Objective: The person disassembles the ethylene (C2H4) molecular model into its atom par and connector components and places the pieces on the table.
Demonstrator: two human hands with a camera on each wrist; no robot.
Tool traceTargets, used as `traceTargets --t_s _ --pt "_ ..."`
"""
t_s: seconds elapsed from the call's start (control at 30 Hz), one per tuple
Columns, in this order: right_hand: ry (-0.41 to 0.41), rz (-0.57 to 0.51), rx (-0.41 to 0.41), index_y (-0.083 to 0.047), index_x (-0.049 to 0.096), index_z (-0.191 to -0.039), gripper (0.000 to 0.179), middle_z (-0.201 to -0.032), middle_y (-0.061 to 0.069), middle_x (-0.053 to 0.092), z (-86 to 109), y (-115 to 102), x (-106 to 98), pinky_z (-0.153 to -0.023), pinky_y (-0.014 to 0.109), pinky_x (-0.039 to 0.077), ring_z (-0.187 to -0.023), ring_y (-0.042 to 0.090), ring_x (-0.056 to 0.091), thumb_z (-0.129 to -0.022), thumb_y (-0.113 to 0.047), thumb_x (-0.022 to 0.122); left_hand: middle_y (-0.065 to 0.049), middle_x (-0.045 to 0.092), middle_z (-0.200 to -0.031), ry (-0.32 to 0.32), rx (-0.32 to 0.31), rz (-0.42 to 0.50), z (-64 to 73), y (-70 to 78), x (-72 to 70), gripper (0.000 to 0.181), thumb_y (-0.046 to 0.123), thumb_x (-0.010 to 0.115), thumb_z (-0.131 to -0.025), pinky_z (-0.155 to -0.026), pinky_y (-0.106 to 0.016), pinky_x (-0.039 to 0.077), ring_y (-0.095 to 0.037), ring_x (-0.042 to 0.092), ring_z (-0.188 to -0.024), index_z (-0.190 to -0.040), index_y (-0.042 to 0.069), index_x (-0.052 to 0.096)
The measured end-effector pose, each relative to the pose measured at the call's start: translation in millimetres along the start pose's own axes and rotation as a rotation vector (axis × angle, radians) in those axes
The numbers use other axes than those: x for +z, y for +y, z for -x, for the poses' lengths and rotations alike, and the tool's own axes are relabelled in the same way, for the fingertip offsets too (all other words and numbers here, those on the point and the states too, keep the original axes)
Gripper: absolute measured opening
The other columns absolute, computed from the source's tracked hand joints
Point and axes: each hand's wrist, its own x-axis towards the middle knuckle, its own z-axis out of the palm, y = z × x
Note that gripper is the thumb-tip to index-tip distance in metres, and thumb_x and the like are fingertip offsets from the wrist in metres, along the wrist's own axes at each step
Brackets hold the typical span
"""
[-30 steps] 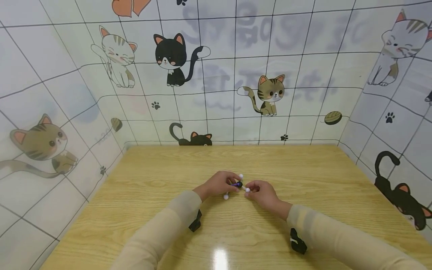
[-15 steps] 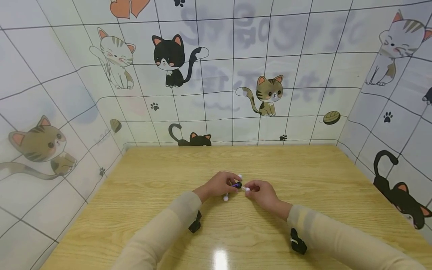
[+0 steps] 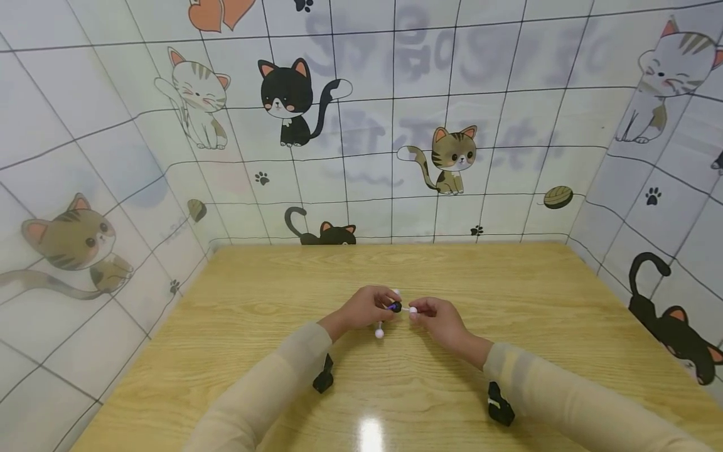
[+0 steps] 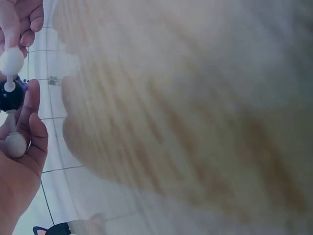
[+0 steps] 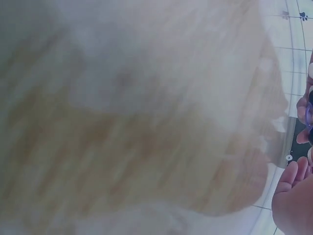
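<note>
A ball-and-stick molecular model is held between both hands above the middle of the table. In the head view its black ball point(image 3: 398, 307) sits at my left hand's fingertips, beside a purple link. The left hand point(image 3: 366, 307) grips the model from the left; a white ball point(image 3: 380, 334) sticks out below that hand. Another white ball point(image 3: 413, 311), on a short pale stick, is pinched by my right hand point(image 3: 443, 322). Seen from the left wrist, white balls stand above and below the black ball point(image 4: 11, 95). The right wrist view catches the purple link point(image 5: 308, 112) at its edge.
A wood-grain table point(image 3: 271, 270) lies under both hands. Tiled-pattern sheets with cartoon cats point(image 3: 285, 100) enclose it at the back and sides. Dark wrist devices point(image 3: 500, 405) hang below both sleeves. The table surface is blurred in both wrist views.
The white ball in my right fingers has moved slightly up, and its stick now lies nearly level. The black ball has shifted a little left. Both hands keep their hold.
</note>
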Motion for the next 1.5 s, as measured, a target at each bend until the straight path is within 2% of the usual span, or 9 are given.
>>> traceTargets --t_s 0.13,0.37,0.43,0.67,0.8,0.97,1.13,1.3,1.5 --pt "-0.006 -0.017 -0.019 0.004 0.065 -0.114 0.024 -0.097 0.007 0.067 0.3 -1 1 -0.072 0.032 0.052 -0.087 0.021 0.061 -0.092 -0.006 0.067 -0.003 0.068 -0.093 0.01 -0.002 0.061 2.9 2.2 1.0 0.025 0.005 0.074 -0.086 -0.07 -0.025 0.049 -0.014 0.064 -0.082 -0.11 0.005 0.067" --pt "-0.01 -0.073 -0.021 0.001 0.065 -0.115 0.024 -0.095 0.007 0.066 1.5 -2 3 -0.069 0.034 0.052 -0.085 0.023 0.061 -0.092 -0.007 0.067 -0.001 0.065 -0.093 0.008 0.044 0.035 6.6 -1.2 1.9 0.024 0.01 0.071 -0.09 -0.063 -0.025 0.048 -0.012 0.058 -0.072 -0.114 0.011 0.071" --pt "-0.01 -0.079 -0.019 0.001 0.066 -0.115 0.024 -0.096 0.007 0.067 2.0 -3 4 -0.07 0.036 0.053 -0.086 0.024 0.062 -0.093 -0.008 0.067 -0.002 0.065 -0.092 0.013 0.059 0.041 8.7 -0.5 2.5 0.023 0.01 0.069 -0.091 -0.061 -0.024 0.047 -0.011 0.056 -0.069 -0.114 0.01 0.07" --pt "0.014 -0.116 -0.012 0.001 0.066 -0.116 0.026 -0.101 0.009 0.067 3.1 -9 6 -0.081 0.039 0.053 -0.091 0.019 0.061 -0.093 -0.011 0.067 -0.009 0.065 -0.092 0.088 0.092 0.07 15.2 4.8 5.4 0.019 0.008 0.065 -0.094 -0.057 -0.023 0.046 -0.013 0.053 -0.061 -0.112 0.003 0.07" --pt "0.007 -0.16 -0.013 0.001 0.065 -0.117 0.027 -0.103 0.01 0.066 4.6 -14 5 -0.086 0.042 0.052 -0.093 0.02 0.061 -0.093 -0.012 0.067 -0.003 0.065 -0.089 0.136 0.111 0.056 17.6 7.4 5.5 0.015 0.014 0.068 -0.093 -0.057 -0.024 0.049 -0.012 0.055 -0.059 -0.107 0.009 0.072" --pt "-0.002 -0.179 -0.024 0.0 0.066 -0.116 0.027 -0.104 0.01 0.065 5.6 -19 5 -0.088 0.045 0.051 -0.094 0.021 0.061 -0.093 -0.014 0.067 0.004 0.065 -0.086 0.163 0.149 0.02 20.6 9.9 2.4 0.012 0.019 0.069 -0.093 -0.056 -0.025 0.049 -0.013 0.056 -0.062 -0.104 0.015 0.073" --pt "0.004 -0.193 -0.029 -0.001 0.067 -0.115 0.026 -0.103 0.01 0.065 5.0 -22 5 -0.088 0.047 0.051 -0.094 0.021 0.061 -0.093 -0.015 0.068 0.006 0.066 -0.085 0.189 0.203 -0.05 22.5 12.0 -0.8 0.011 0.017 0.069 -0.092 -0.059 -0.026 0.049 -0.012 0.058 -0.068 -0.103 0.015 0.073" --pt "0.008 -0.217 -0.034 0.0 0.067 -0.114 0.026 -0.103 0.01 0.066 5.3 -23 6 -0.088 0.044 0.052 -0.093 0.02 0.062 -0.092 -0.014 0.069 0.008 0.067 -0.085 0.207 0.226 -0.1 22.8 12.9 -1.7 0.011 0.015 0.07 -0.091 -0.06 -0.025 0.05 -0.009 0.058 -0.07 -0.102 0.014 0.073" --pt "0.02 -0.223 -0.035 0.002 0.067 -0.112 0.026 -0.1 0.01 0.066 5.9 -23 7 -0.087 0.046 0.051 -0.09 0.017 0.062 -0.091 -0.013 0.07 0.008 0.068 -0.085 0.227 0.254 -0.136 22.6 14.8 -2.5 0.011 0.012 0.07 -0.09 -0.063 -0.025 0.051 -0.007 0.06 -0.072 -0.1 0.014 0.074"
